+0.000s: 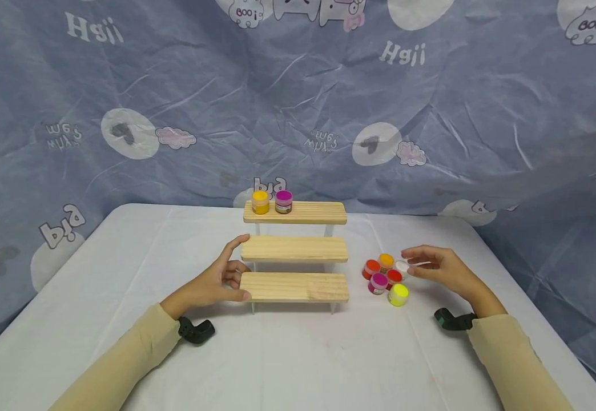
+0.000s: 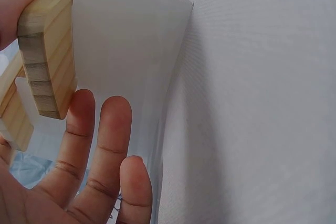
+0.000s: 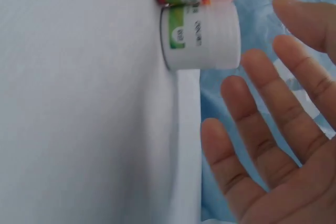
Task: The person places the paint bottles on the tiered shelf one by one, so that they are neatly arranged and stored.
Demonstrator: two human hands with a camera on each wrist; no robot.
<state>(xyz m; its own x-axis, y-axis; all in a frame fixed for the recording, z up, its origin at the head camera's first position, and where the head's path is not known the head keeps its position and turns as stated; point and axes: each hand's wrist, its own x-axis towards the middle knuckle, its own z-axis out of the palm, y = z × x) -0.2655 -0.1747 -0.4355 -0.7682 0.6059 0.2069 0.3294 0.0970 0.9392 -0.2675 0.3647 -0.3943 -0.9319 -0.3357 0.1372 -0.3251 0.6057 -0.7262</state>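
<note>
A three-tier wooden stand (image 1: 294,249) with pale clear side supports (image 2: 123,40) stands on the table. My left hand (image 1: 213,283) holds it at its left end, with the thumb on the lowest board (image 1: 277,286) and the index fingertip at the middle board. The other fingers curl beside the support. My right hand (image 1: 444,271) holds nothing, its fingers apart and close beside a white paint jar (image 3: 202,36). That jar stands in a cluster with two red jars (image 1: 371,269), an orange jar (image 1: 386,261), a purple jar (image 1: 378,283) and a yellow jar (image 1: 398,294).
On the top board (image 1: 318,212), an orange-yellow jar (image 1: 260,202) and a purple jar (image 1: 284,202) stand side by side at the left. A white cloth covers the table (image 1: 298,365). Behind it hangs a blue printed curtain (image 1: 257,85).
</note>
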